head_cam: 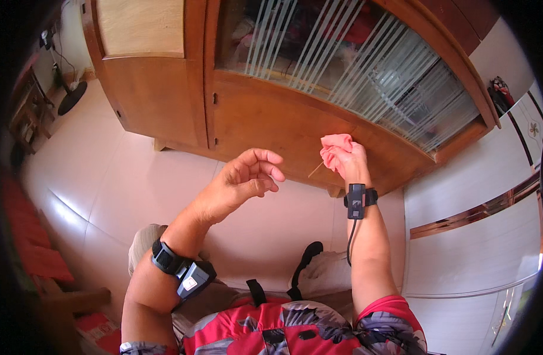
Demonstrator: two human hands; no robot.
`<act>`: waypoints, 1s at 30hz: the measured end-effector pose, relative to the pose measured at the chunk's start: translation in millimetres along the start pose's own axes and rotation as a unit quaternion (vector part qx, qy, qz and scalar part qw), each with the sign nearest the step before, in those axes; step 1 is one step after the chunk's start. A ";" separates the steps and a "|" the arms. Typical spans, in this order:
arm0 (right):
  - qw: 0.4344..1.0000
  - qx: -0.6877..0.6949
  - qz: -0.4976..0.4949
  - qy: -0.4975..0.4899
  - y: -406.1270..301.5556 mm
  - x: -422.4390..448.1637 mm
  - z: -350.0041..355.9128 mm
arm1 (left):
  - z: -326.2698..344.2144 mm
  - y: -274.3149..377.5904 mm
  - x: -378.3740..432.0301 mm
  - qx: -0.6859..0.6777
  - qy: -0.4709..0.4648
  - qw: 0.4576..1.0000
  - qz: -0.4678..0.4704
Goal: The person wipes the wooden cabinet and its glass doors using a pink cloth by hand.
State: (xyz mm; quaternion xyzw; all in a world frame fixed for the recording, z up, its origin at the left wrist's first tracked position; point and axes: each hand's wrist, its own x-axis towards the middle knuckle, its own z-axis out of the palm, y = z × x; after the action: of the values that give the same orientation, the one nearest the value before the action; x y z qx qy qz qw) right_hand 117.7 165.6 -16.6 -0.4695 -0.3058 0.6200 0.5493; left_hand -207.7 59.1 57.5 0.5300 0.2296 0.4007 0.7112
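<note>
My right hand (353, 157) grips a crumpled pink cloth (337, 146) against or close to the lower door of a wooden cabinet (271, 120); whether they touch I cannot tell. Below the cloth a thin tan strip or stick (315, 170) shows at a slant. My left hand (249, 175) is held in the air in front of the cabinet, its fingers curled and apart, with nothing in it. Above the door, striped glass panes (315, 49) close off a shelf space with mixed items behind them.
White glossy furniture (457, 262) with a dark band stands close on the right. A black round stand base (72, 98) and a wooden stool or rack (29, 115) are at the upper left. Wooden furniture with red cloth (31, 239) lies at the lower left. The floor is pale tile (133, 177).
</note>
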 end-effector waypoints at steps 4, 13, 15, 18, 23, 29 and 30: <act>0.990 -0.065 -0.121 0.035 -12.9 -35.2 13.0 | -6.8 5.2 -8.4 0.008 -0.002 1.000 0.014; 0.888 0.253 -0.217 0.317 -30.9 22.8 -111.3 | -10.8 15.7 -22.6 0.001 -0.012 1.000 0.017; 0.892 0.115 -0.306 0.311 -33.0 31.0 -97.6 | -11.6 14.2 -23.2 0.004 -0.016 1.000 0.018; 0.882 0.034 -0.428 0.192 -27.5 45.8 -88.8 | -7.3 12.2 -17.0 0.006 -0.032 0.999 0.014; 0.701 -0.305 -0.511 0.394 27.8 43.2 47.9 | -2.9 7.7 -11.5 0.032 -0.022 0.999 -0.005; 0.648 -0.542 -0.480 0.236 67.8 35.9 71.3 | 4.5 -18.4 -1.5 0.044 0.015 0.998 -0.034; 0.702 -0.531 -0.455 0.133 65.8 38.3 67.1 | 4.8 -24.0 2.4 0.048 0.009 0.998 -0.047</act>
State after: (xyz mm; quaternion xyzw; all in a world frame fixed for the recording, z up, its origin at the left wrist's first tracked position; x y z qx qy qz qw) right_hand 31.8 198.1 -59.9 -0.5650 -0.6845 -0.0391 0.4591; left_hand -194.9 55.5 36.8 0.5485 0.2791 0.3604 0.7010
